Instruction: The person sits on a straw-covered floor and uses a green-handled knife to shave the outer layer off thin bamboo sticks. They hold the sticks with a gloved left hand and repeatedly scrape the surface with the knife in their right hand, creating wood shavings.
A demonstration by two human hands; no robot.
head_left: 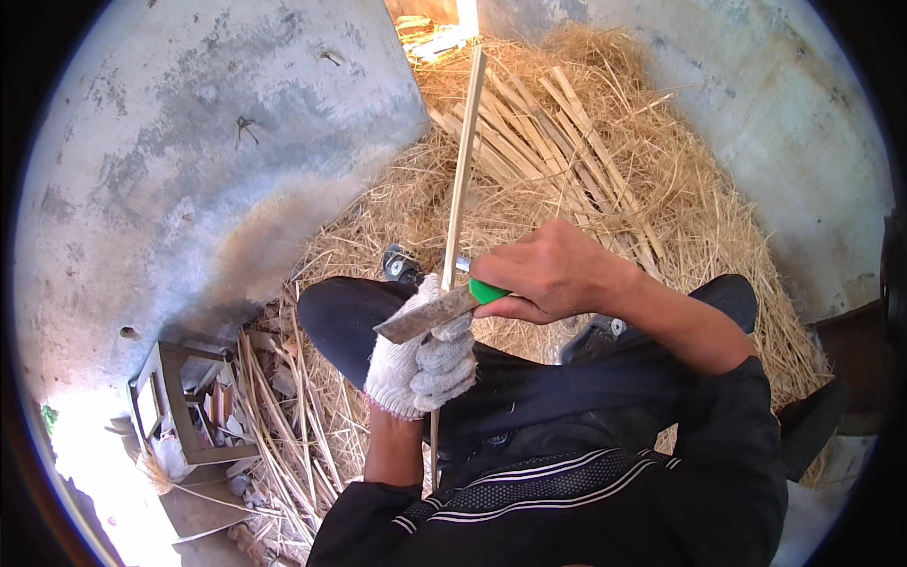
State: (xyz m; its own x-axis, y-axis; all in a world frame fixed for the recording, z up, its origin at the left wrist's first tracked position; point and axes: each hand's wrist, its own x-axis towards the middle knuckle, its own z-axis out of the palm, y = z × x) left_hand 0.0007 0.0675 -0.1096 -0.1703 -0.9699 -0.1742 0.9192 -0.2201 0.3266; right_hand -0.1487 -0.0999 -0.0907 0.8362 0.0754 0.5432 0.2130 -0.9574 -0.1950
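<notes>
My left hand (425, 367), in a white knitted glove, is closed round a long pale wooden or bamboo strip (464, 161). The strip stands nearly upright in view, its upper part reaching far past the fist and its lower end dropping between glove and lap. My bare right hand (557, 269) grips a knife (425, 317) by its green handle. The broad, worn blade points left and lies across the front of the gloved fingers, close to the strip. Whether its edge touches the strip I cannot tell.
Loose straw-like shavings (378, 213) cover the floor ahead. A bundle of split strips (557, 142) lies on them. More strips (283, 406) lean at the left beside a wooden frame stool (175, 397). Grey walls (217, 123) rise on both sides. My bent knees flank the work.
</notes>
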